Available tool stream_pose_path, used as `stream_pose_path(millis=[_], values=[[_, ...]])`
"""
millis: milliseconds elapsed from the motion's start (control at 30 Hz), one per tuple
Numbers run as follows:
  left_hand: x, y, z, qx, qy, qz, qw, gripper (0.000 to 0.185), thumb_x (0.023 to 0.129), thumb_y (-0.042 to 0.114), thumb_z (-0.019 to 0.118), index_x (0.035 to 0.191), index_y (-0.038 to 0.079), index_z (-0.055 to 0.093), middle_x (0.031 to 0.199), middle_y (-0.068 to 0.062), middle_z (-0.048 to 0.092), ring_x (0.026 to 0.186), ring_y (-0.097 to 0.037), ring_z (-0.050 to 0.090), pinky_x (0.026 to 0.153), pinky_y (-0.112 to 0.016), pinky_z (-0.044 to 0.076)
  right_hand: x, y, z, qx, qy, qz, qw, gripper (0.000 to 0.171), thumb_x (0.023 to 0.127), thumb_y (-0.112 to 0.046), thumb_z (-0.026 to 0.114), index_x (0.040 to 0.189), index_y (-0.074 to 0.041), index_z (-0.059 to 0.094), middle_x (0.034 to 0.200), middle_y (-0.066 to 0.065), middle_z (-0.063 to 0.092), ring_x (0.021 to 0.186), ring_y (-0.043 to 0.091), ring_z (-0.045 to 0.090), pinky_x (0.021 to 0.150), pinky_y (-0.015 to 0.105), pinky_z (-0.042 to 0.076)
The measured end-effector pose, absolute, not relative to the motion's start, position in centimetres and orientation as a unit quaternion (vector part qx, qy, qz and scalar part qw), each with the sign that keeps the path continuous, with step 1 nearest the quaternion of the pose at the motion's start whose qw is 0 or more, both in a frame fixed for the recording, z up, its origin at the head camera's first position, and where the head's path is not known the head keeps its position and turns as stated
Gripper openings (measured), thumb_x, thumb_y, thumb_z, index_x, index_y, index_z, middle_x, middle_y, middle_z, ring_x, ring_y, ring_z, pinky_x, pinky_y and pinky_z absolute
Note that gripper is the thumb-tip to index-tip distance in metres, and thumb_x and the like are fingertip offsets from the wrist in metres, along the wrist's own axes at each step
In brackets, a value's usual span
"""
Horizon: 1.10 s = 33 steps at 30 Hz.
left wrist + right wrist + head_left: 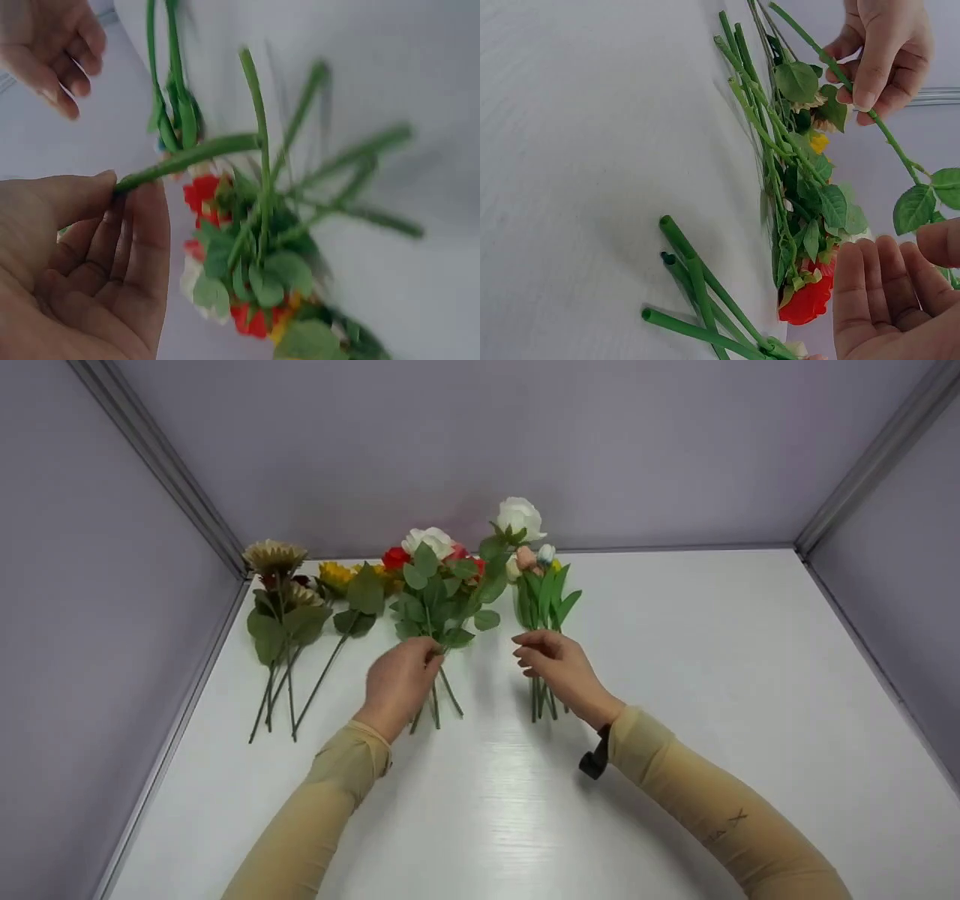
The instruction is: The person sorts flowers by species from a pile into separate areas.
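My left hand pinches the green stem of a rose between thumb and fingertips, above the bunch of roses. The stem appears to lead up to a raised white rose with green leaves. Beneath lie red and white roses, their cut stems pointing toward me. My right hand hovers over the tulip stems with fingers loosely bent and nothing held. The tulips, pale pink, white and yellow, lie side by side with their stems toward me.
Left of the roses lie yellow flowers with broad leaves. Farther left are beige and dark red flowers on long thin stems. All rest on a white table, enclosed by grey walls at the back and sides.
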<state>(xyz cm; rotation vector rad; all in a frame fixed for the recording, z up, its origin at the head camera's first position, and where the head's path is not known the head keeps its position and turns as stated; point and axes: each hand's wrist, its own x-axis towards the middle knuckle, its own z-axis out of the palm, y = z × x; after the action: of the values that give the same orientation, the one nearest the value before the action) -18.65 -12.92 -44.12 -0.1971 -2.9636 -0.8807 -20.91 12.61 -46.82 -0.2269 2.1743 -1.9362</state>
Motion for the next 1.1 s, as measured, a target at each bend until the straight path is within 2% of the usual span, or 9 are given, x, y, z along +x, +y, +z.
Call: stream_pose_path(millis=[100, 233, 333, 467, 600, 833, 1100], values=[[-19.7, -14.5, -44.2, -0.068, -0.974, -0.204, 0.071, 0.011, 0.1, 0.015, 0.069, 0.105, 0.007, 0.075, 0.096, -0.009, 0.071, 0.084, -0.027, 0.068, 0.07, -0.043, 0.056, -20.9, 12.6, -47.1, -0.074, 0.748, -0.65, 0.113, 0.027, 0.103, -0.018, 0.061, 0.127, -0.006, 0.067, 0.122, 0.02, 0.065, 0.111, 0.039, 0.06, 0.094, 0.045, 0.055], [-20.5, -16.1, -45.9, -0.054, -0.981, -0.161, 0.094, 0.007, 0.096, 0.011, 0.073, 0.095, 0.005, 0.075, 0.087, -0.012, 0.068, 0.076, -0.032, 0.068, 0.064, -0.046, 0.056, -20.8, 12.5, -47.4, -0.075, 0.752, -0.643, 0.125, 0.027, 0.103, -0.019, 0.061, 0.126, -0.007, 0.067, 0.123, 0.02, 0.065, 0.113, 0.04, 0.06, 0.095, 0.049, 0.054], [-21.0, -16.8, -47.4, -0.041, -0.984, -0.155, 0.075, 0.007, 0.096, 0.01, 0.074, 0.097, 0.003, 0.076, 0.088, -0.014, 0.069, 0.077, -0.033, 0.068, 0.066, -0.047, 0.057, -20.7, 12.5, -47.6, -0.075, 0.751, -0.642, 0.133, 0.027, 0.103, -0.019, 0.06, 0.127, -0.007, 0.067, 0.124, 0.022, 0.064, 0.115, 0.042, 0.059, 0.096, 0.049, 0.054], [-21.3, -17.3, -48.8, -0.017, -0.983, -0.18, 0.026, 0.014, 0.098, 0.011, 0.071, 0.107, 0.003, 0.077, 0.098, -0.014, 0.073, 0.087, -0.031, 0.07, 0.074, -0.045, 0.058, -20.6, 12.6, -47.8, -0.074, 0.753, -0.639, 0.14, 0.027, 0.103, -0.018, 0.059, 0.126, -0.007, 0.067, 0.125, 0.023, 0.063, 0.116, 0.041, 0.059, 0.094, 0.045, 0.055], [-21.5, -17.2, -49.1, -0.001, -0.977, -0.213, -0.005, 0.018, 0.1, 0.016, 0.068, 0.111, 0.005, 0.077, 0.105, -0.012, 0.074, 0.094, -0.029, 0.07, 0.079, -0.044, 0.057, -20.6, 12.9, -47.9, -0.069, 0.759, -0.633, 0.139, 0.027, 0.104, -0.019, 0.059, 0.126, -0.006, 0.067, 0.121, 0.017, 0.065, 0.115, 0.037, 0.061, 0.093, 0.042, 0.055], [-21.5, -16.8, -48.8, 0.003, -0.968, -0.247, -0.03, 0.021, 0.104, 0.021, 0.063, 0.113, 0.006, 0.076, 0.107, -0.011, 0.074, 0.094, -0.029, 0.068, 0.08, -0.045, 0.055, -20.8, 13.6, -48.2, -0.062, 0.753, -0.64, 0.139, 0.03, 0.104, -0.017, 0.058, 0.129, -0.001, 0.065, 0.123, 0.019, 0.065, 0.113, 0.036, 0.061, 0.095, 0.046, 0.054], [-21.4, -16.9, -48.9, 0.01, -0.965, -0.259, -0.031, 0.028, 0.104, 0.025, 0.063, 0.119, 0.004, 0.073, 0.108, -0.012, 0.072, 0.095, -0.029, 0.068, 0.081, -0.046, 0.055, -20.8, 14.6, -48.4, -0.054, 0.753, -0.641, 0.137, 0.032, 0.105, -0.018, 0.059, 0.13, 0.0, 0.064, 0.125, 0.022, 0.063, 0.116, 0.04, 0.06, 0.098, 0.052, 0.052]])
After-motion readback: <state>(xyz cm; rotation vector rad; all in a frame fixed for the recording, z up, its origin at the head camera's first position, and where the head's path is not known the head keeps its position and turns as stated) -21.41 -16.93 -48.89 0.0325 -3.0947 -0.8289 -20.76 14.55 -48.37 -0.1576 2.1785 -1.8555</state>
